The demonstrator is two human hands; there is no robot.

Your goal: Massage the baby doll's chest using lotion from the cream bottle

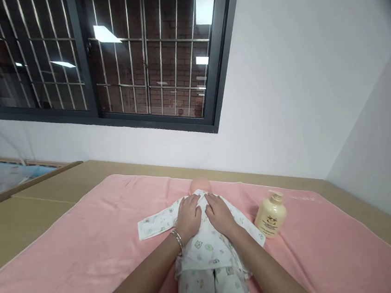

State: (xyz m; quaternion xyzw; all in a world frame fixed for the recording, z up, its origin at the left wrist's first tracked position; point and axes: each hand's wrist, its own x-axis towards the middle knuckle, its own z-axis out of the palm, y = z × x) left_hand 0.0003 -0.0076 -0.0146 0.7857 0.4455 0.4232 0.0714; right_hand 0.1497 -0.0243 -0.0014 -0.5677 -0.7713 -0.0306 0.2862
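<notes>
A baby doll lies on a pink blanket, its head toward the wall. It wears a white printed top with long sleeves spread to both sides, and matching trousers. My left hand, with bracelets at the wrist, rests flat on the left side of the doll's upper chest, fingers stretched toward the neck. Opposite it, my right hand lies flat on the right side of the chest, fingers extended. Both palms are hidden. Beyond the doll's right-hand sleeve stands a cream pump bottle.
The blanket covers a wooden surface set against a white wall. A dark-framed window with metal bars is above. At the far left, a wooden-edged compartment holds something blue and white.
</notes>
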